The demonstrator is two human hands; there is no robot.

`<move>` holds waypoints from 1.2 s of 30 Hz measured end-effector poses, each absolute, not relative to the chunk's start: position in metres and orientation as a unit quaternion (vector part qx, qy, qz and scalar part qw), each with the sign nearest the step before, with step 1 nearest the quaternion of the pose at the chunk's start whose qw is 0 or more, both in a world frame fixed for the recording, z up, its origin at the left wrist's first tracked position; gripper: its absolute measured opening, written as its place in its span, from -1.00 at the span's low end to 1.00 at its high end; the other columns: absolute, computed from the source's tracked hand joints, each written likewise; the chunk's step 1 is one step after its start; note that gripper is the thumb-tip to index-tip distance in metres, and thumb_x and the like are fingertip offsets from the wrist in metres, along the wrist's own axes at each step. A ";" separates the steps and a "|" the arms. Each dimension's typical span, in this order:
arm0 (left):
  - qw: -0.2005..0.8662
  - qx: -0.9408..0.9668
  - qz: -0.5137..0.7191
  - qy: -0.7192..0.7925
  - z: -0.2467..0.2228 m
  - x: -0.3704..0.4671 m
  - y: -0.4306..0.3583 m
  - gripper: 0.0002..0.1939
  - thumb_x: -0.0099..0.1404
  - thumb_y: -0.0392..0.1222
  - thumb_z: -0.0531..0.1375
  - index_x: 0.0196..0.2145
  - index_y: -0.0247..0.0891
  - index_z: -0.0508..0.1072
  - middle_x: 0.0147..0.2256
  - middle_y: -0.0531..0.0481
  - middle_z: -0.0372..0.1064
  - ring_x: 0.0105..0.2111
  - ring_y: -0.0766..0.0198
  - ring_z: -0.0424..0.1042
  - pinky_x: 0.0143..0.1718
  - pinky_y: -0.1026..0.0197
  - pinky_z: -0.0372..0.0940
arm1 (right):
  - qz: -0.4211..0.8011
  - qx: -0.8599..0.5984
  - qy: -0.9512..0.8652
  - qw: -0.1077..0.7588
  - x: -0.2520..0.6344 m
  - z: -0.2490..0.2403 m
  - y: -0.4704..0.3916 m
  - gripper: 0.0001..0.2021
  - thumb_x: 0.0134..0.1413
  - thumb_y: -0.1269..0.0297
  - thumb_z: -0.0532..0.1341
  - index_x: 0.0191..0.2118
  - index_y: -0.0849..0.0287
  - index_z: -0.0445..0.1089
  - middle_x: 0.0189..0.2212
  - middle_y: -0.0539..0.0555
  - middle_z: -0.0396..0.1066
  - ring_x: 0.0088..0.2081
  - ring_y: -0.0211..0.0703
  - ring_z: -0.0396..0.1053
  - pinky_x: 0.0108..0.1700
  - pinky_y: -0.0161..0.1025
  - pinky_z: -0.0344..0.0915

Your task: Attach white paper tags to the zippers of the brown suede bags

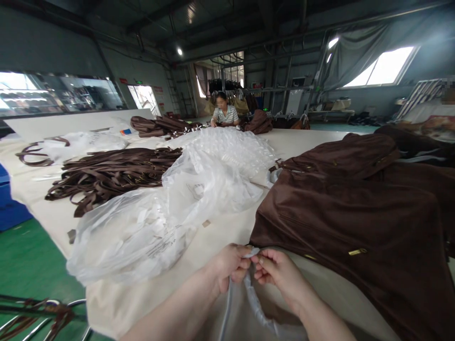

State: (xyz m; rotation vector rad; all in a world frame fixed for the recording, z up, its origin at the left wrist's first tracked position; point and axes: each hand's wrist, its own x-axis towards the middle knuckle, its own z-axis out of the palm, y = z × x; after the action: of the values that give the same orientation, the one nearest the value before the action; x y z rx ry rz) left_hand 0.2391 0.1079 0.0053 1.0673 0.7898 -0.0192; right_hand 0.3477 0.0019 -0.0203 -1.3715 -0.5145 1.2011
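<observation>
My left hand point(231, 265) and my right hand point(277, 272) meet at the near edge of the cream-covered table. Both pinch a whitish, plastic-wrapped strap point(253, 303) near its upper end, fingertips almost touching. The strap hangs below in a loop, with one length under each hand. What lies between the fingertips is partly hidden. Just beyond the right hand spreads a dark brown bag point(341, 213) with a small gold-coloured zip pull point(357, 252). The strap seems to meet the bag's corner by the fingers, but I cannot tell how it is joined.
Clear plastic bags point(138, 232) lie left of my hands, beside a heap of brown straps point(117, 173). Farther back is a pile of white wrapped pieces point(234, 147). A person point(223, 113) sits across the table point(220, 232). Metal bars point(42, 317) stand at lower left.
</observation>
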 end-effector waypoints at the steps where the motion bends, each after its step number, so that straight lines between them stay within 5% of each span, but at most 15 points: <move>1: 0.798 0.476 -0.007 0.370 0.006 0.238 0.106 -0.65 0.20 0.09 0.12 -0.50 -0.27 0.30 -0.75 0.29 -0.18 -0.76 0.51 -0.32 -0.72 0.37 -0.32 | 0.501 -0.593 -0.227 0.588 0.347 -0.021 0.003 -0.56 -0.29 -0.07 0.37 -0.43 0.24 0.43 -0.54 0.00 0.38 -0.54 -0.27 0.35 -0.48 -0.32 0.28; 9: 0.899 0.291 -0.063 0.323 0.014 0.234 0.096 -0.68 0.36 -0.10 -0.07 -0.49 -0.27 0.27 -0.75 0.26 -0.23 -0.78 0.50 -0.36 -0.77 0.44 -0.29 | 0.409 -0.631 -0.270 0.601 0.337 -0.028 0.009 -0.76 -0.13 0.07 0.27 -0.49 0.15 0.39 -0.56 0.01 0.41 -0.54 -0.19 0.31 -0.50 -0.27 0.24; 21: 0.931 0.245 -0.093 0.254 0.012 0.234 0.092 -0.57 0.40 -0.10 -0.14 -0.51 -0.30 0.32 -0.81 0.22 -0.16 -0.82 0.50 -0.34 -0.82 0.43 -0.25 | 0.499 -0.567 -0.178 0.630 0.341 -0.025 0.007 -0.73 -0.36 0.14 0.39 -0.49 0.20 0.43 -0.58 -0.01 0.40 -0.54 -0.26 0.27 -0.50 -0.33 0.18; 28: 0.894 0.335 -0.048 0.293 0.012 0.238 0.090 -0.54 0.38 -0.03 -0.12 -0.42 -0.34 0.43 -0.82 0.26 -0.19 -0.84 0.49 -0.34 -0.80 0.40 -0.31 | 0.441 -0.713 -0.273 0.473 0.353 -0.033 0.010 -0.73 -0.12 0.05 0.23 -0.50 0.18 0.34 -0.69 0.00 0.37 -0.66 -0.24 0.28 -0.61 -0.34 0.11; 32: 0.824 0.443 -0.010 0.353 0.009 0.241 0.084 -0.56 0.30 0.05 -0.04 -0.43 -0.33 0.45 -0.79 0.25 -0.08 -0.83 0.51 -0.27 -0.76 0.36 -0.31 | 0.278 -0.799 -0.394 0.358 0.366 -0.023 0.006 -0.91 -0.19 0.28 0.29 -0.48 0.17 0.44 -0.50 0.11 0.52 -0.48 -0.14 0.42 -0.46 -0.31 0.17; 36: 0.700 0.612 0.049 0.366 0.007 0.244 0.079 -0.46 0.28 0.14 -0.07 -0.44 -0.35 0.49 -0.75 0.16 0.11 -0.79 0.49 -0.13 -0.69 0.34 -0.19 | 0.233 -0.835 -0.427 0.256 0.375 -0.013 0.002 -0.92 -0.15 0.24 0.28 -0.50 0.12 0.47 -0.48 0.09 0.53 -0.44 -0.12 0.43 -0.43 -0.29 0.13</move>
State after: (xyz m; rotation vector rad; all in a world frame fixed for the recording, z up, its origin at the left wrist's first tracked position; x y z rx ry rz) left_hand 0.2441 0.0795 0.0072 1.3624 0.8145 0.1080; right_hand 0.3746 0.0019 -0.0131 -2.2671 -1.1592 0.6327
